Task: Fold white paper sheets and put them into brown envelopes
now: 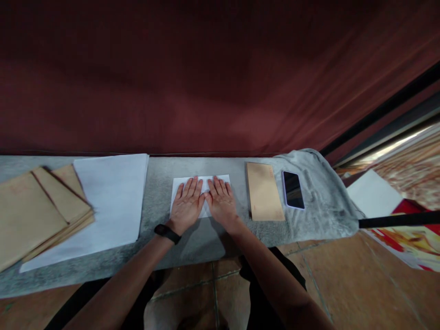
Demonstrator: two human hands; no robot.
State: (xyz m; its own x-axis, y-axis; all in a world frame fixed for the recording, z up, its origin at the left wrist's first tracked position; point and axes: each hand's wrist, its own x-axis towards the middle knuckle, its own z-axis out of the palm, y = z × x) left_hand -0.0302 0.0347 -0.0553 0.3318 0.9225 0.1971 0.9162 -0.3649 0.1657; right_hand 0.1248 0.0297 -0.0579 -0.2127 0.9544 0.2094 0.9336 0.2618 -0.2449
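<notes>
A white sheet of paper [223, 179], which looks folded, lies on the grey cloth-covered surface [158, 197] in front of me. My left hand [187, 201] rests flat on its left part, fingers stretched forward and slightly apart. On the right part lies my right hand [222, 197], also flat with the fingers extended. The thumbs meet or nearly meet near the paper's middle. Both hands cover much of the sheet, so its folds are partly hidden. A black band is on my left wrist.
To the left, several brown kraft envelopes [30, 206] overlap a stack of large white paper [113, 197]. Rightward are small brown envelopes [264, 192] and a phone [294, 190]. A dark red curtain [206, 114] hangs behind; a black bar [398, 220] juts in at right.
</notes>
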